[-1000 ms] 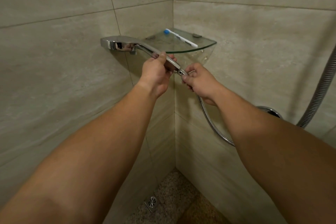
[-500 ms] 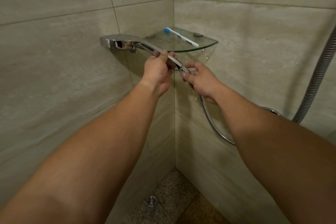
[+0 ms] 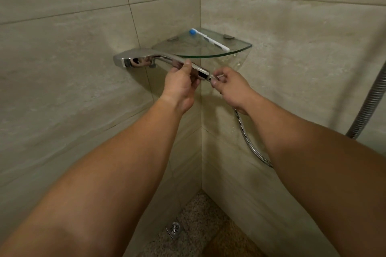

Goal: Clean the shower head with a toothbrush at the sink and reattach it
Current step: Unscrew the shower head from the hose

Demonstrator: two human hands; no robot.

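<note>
Centre frame, the left hand (image 3: 180, 87) grips the shower head (image 3: 146, 61) handle; the right hand (image 3: 230, 87) pinches the hose (image 3: 248, 142) nut. Best hold the handle steady while twisting.

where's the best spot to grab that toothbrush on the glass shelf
Pinch the toothbrush at the white handle end near the front edge of the glass shelf, coming from the front and above. It lies flat and diagonal, blue head toward the corner, so the handle end is nearest and the walls likely crowd the head.
</note>
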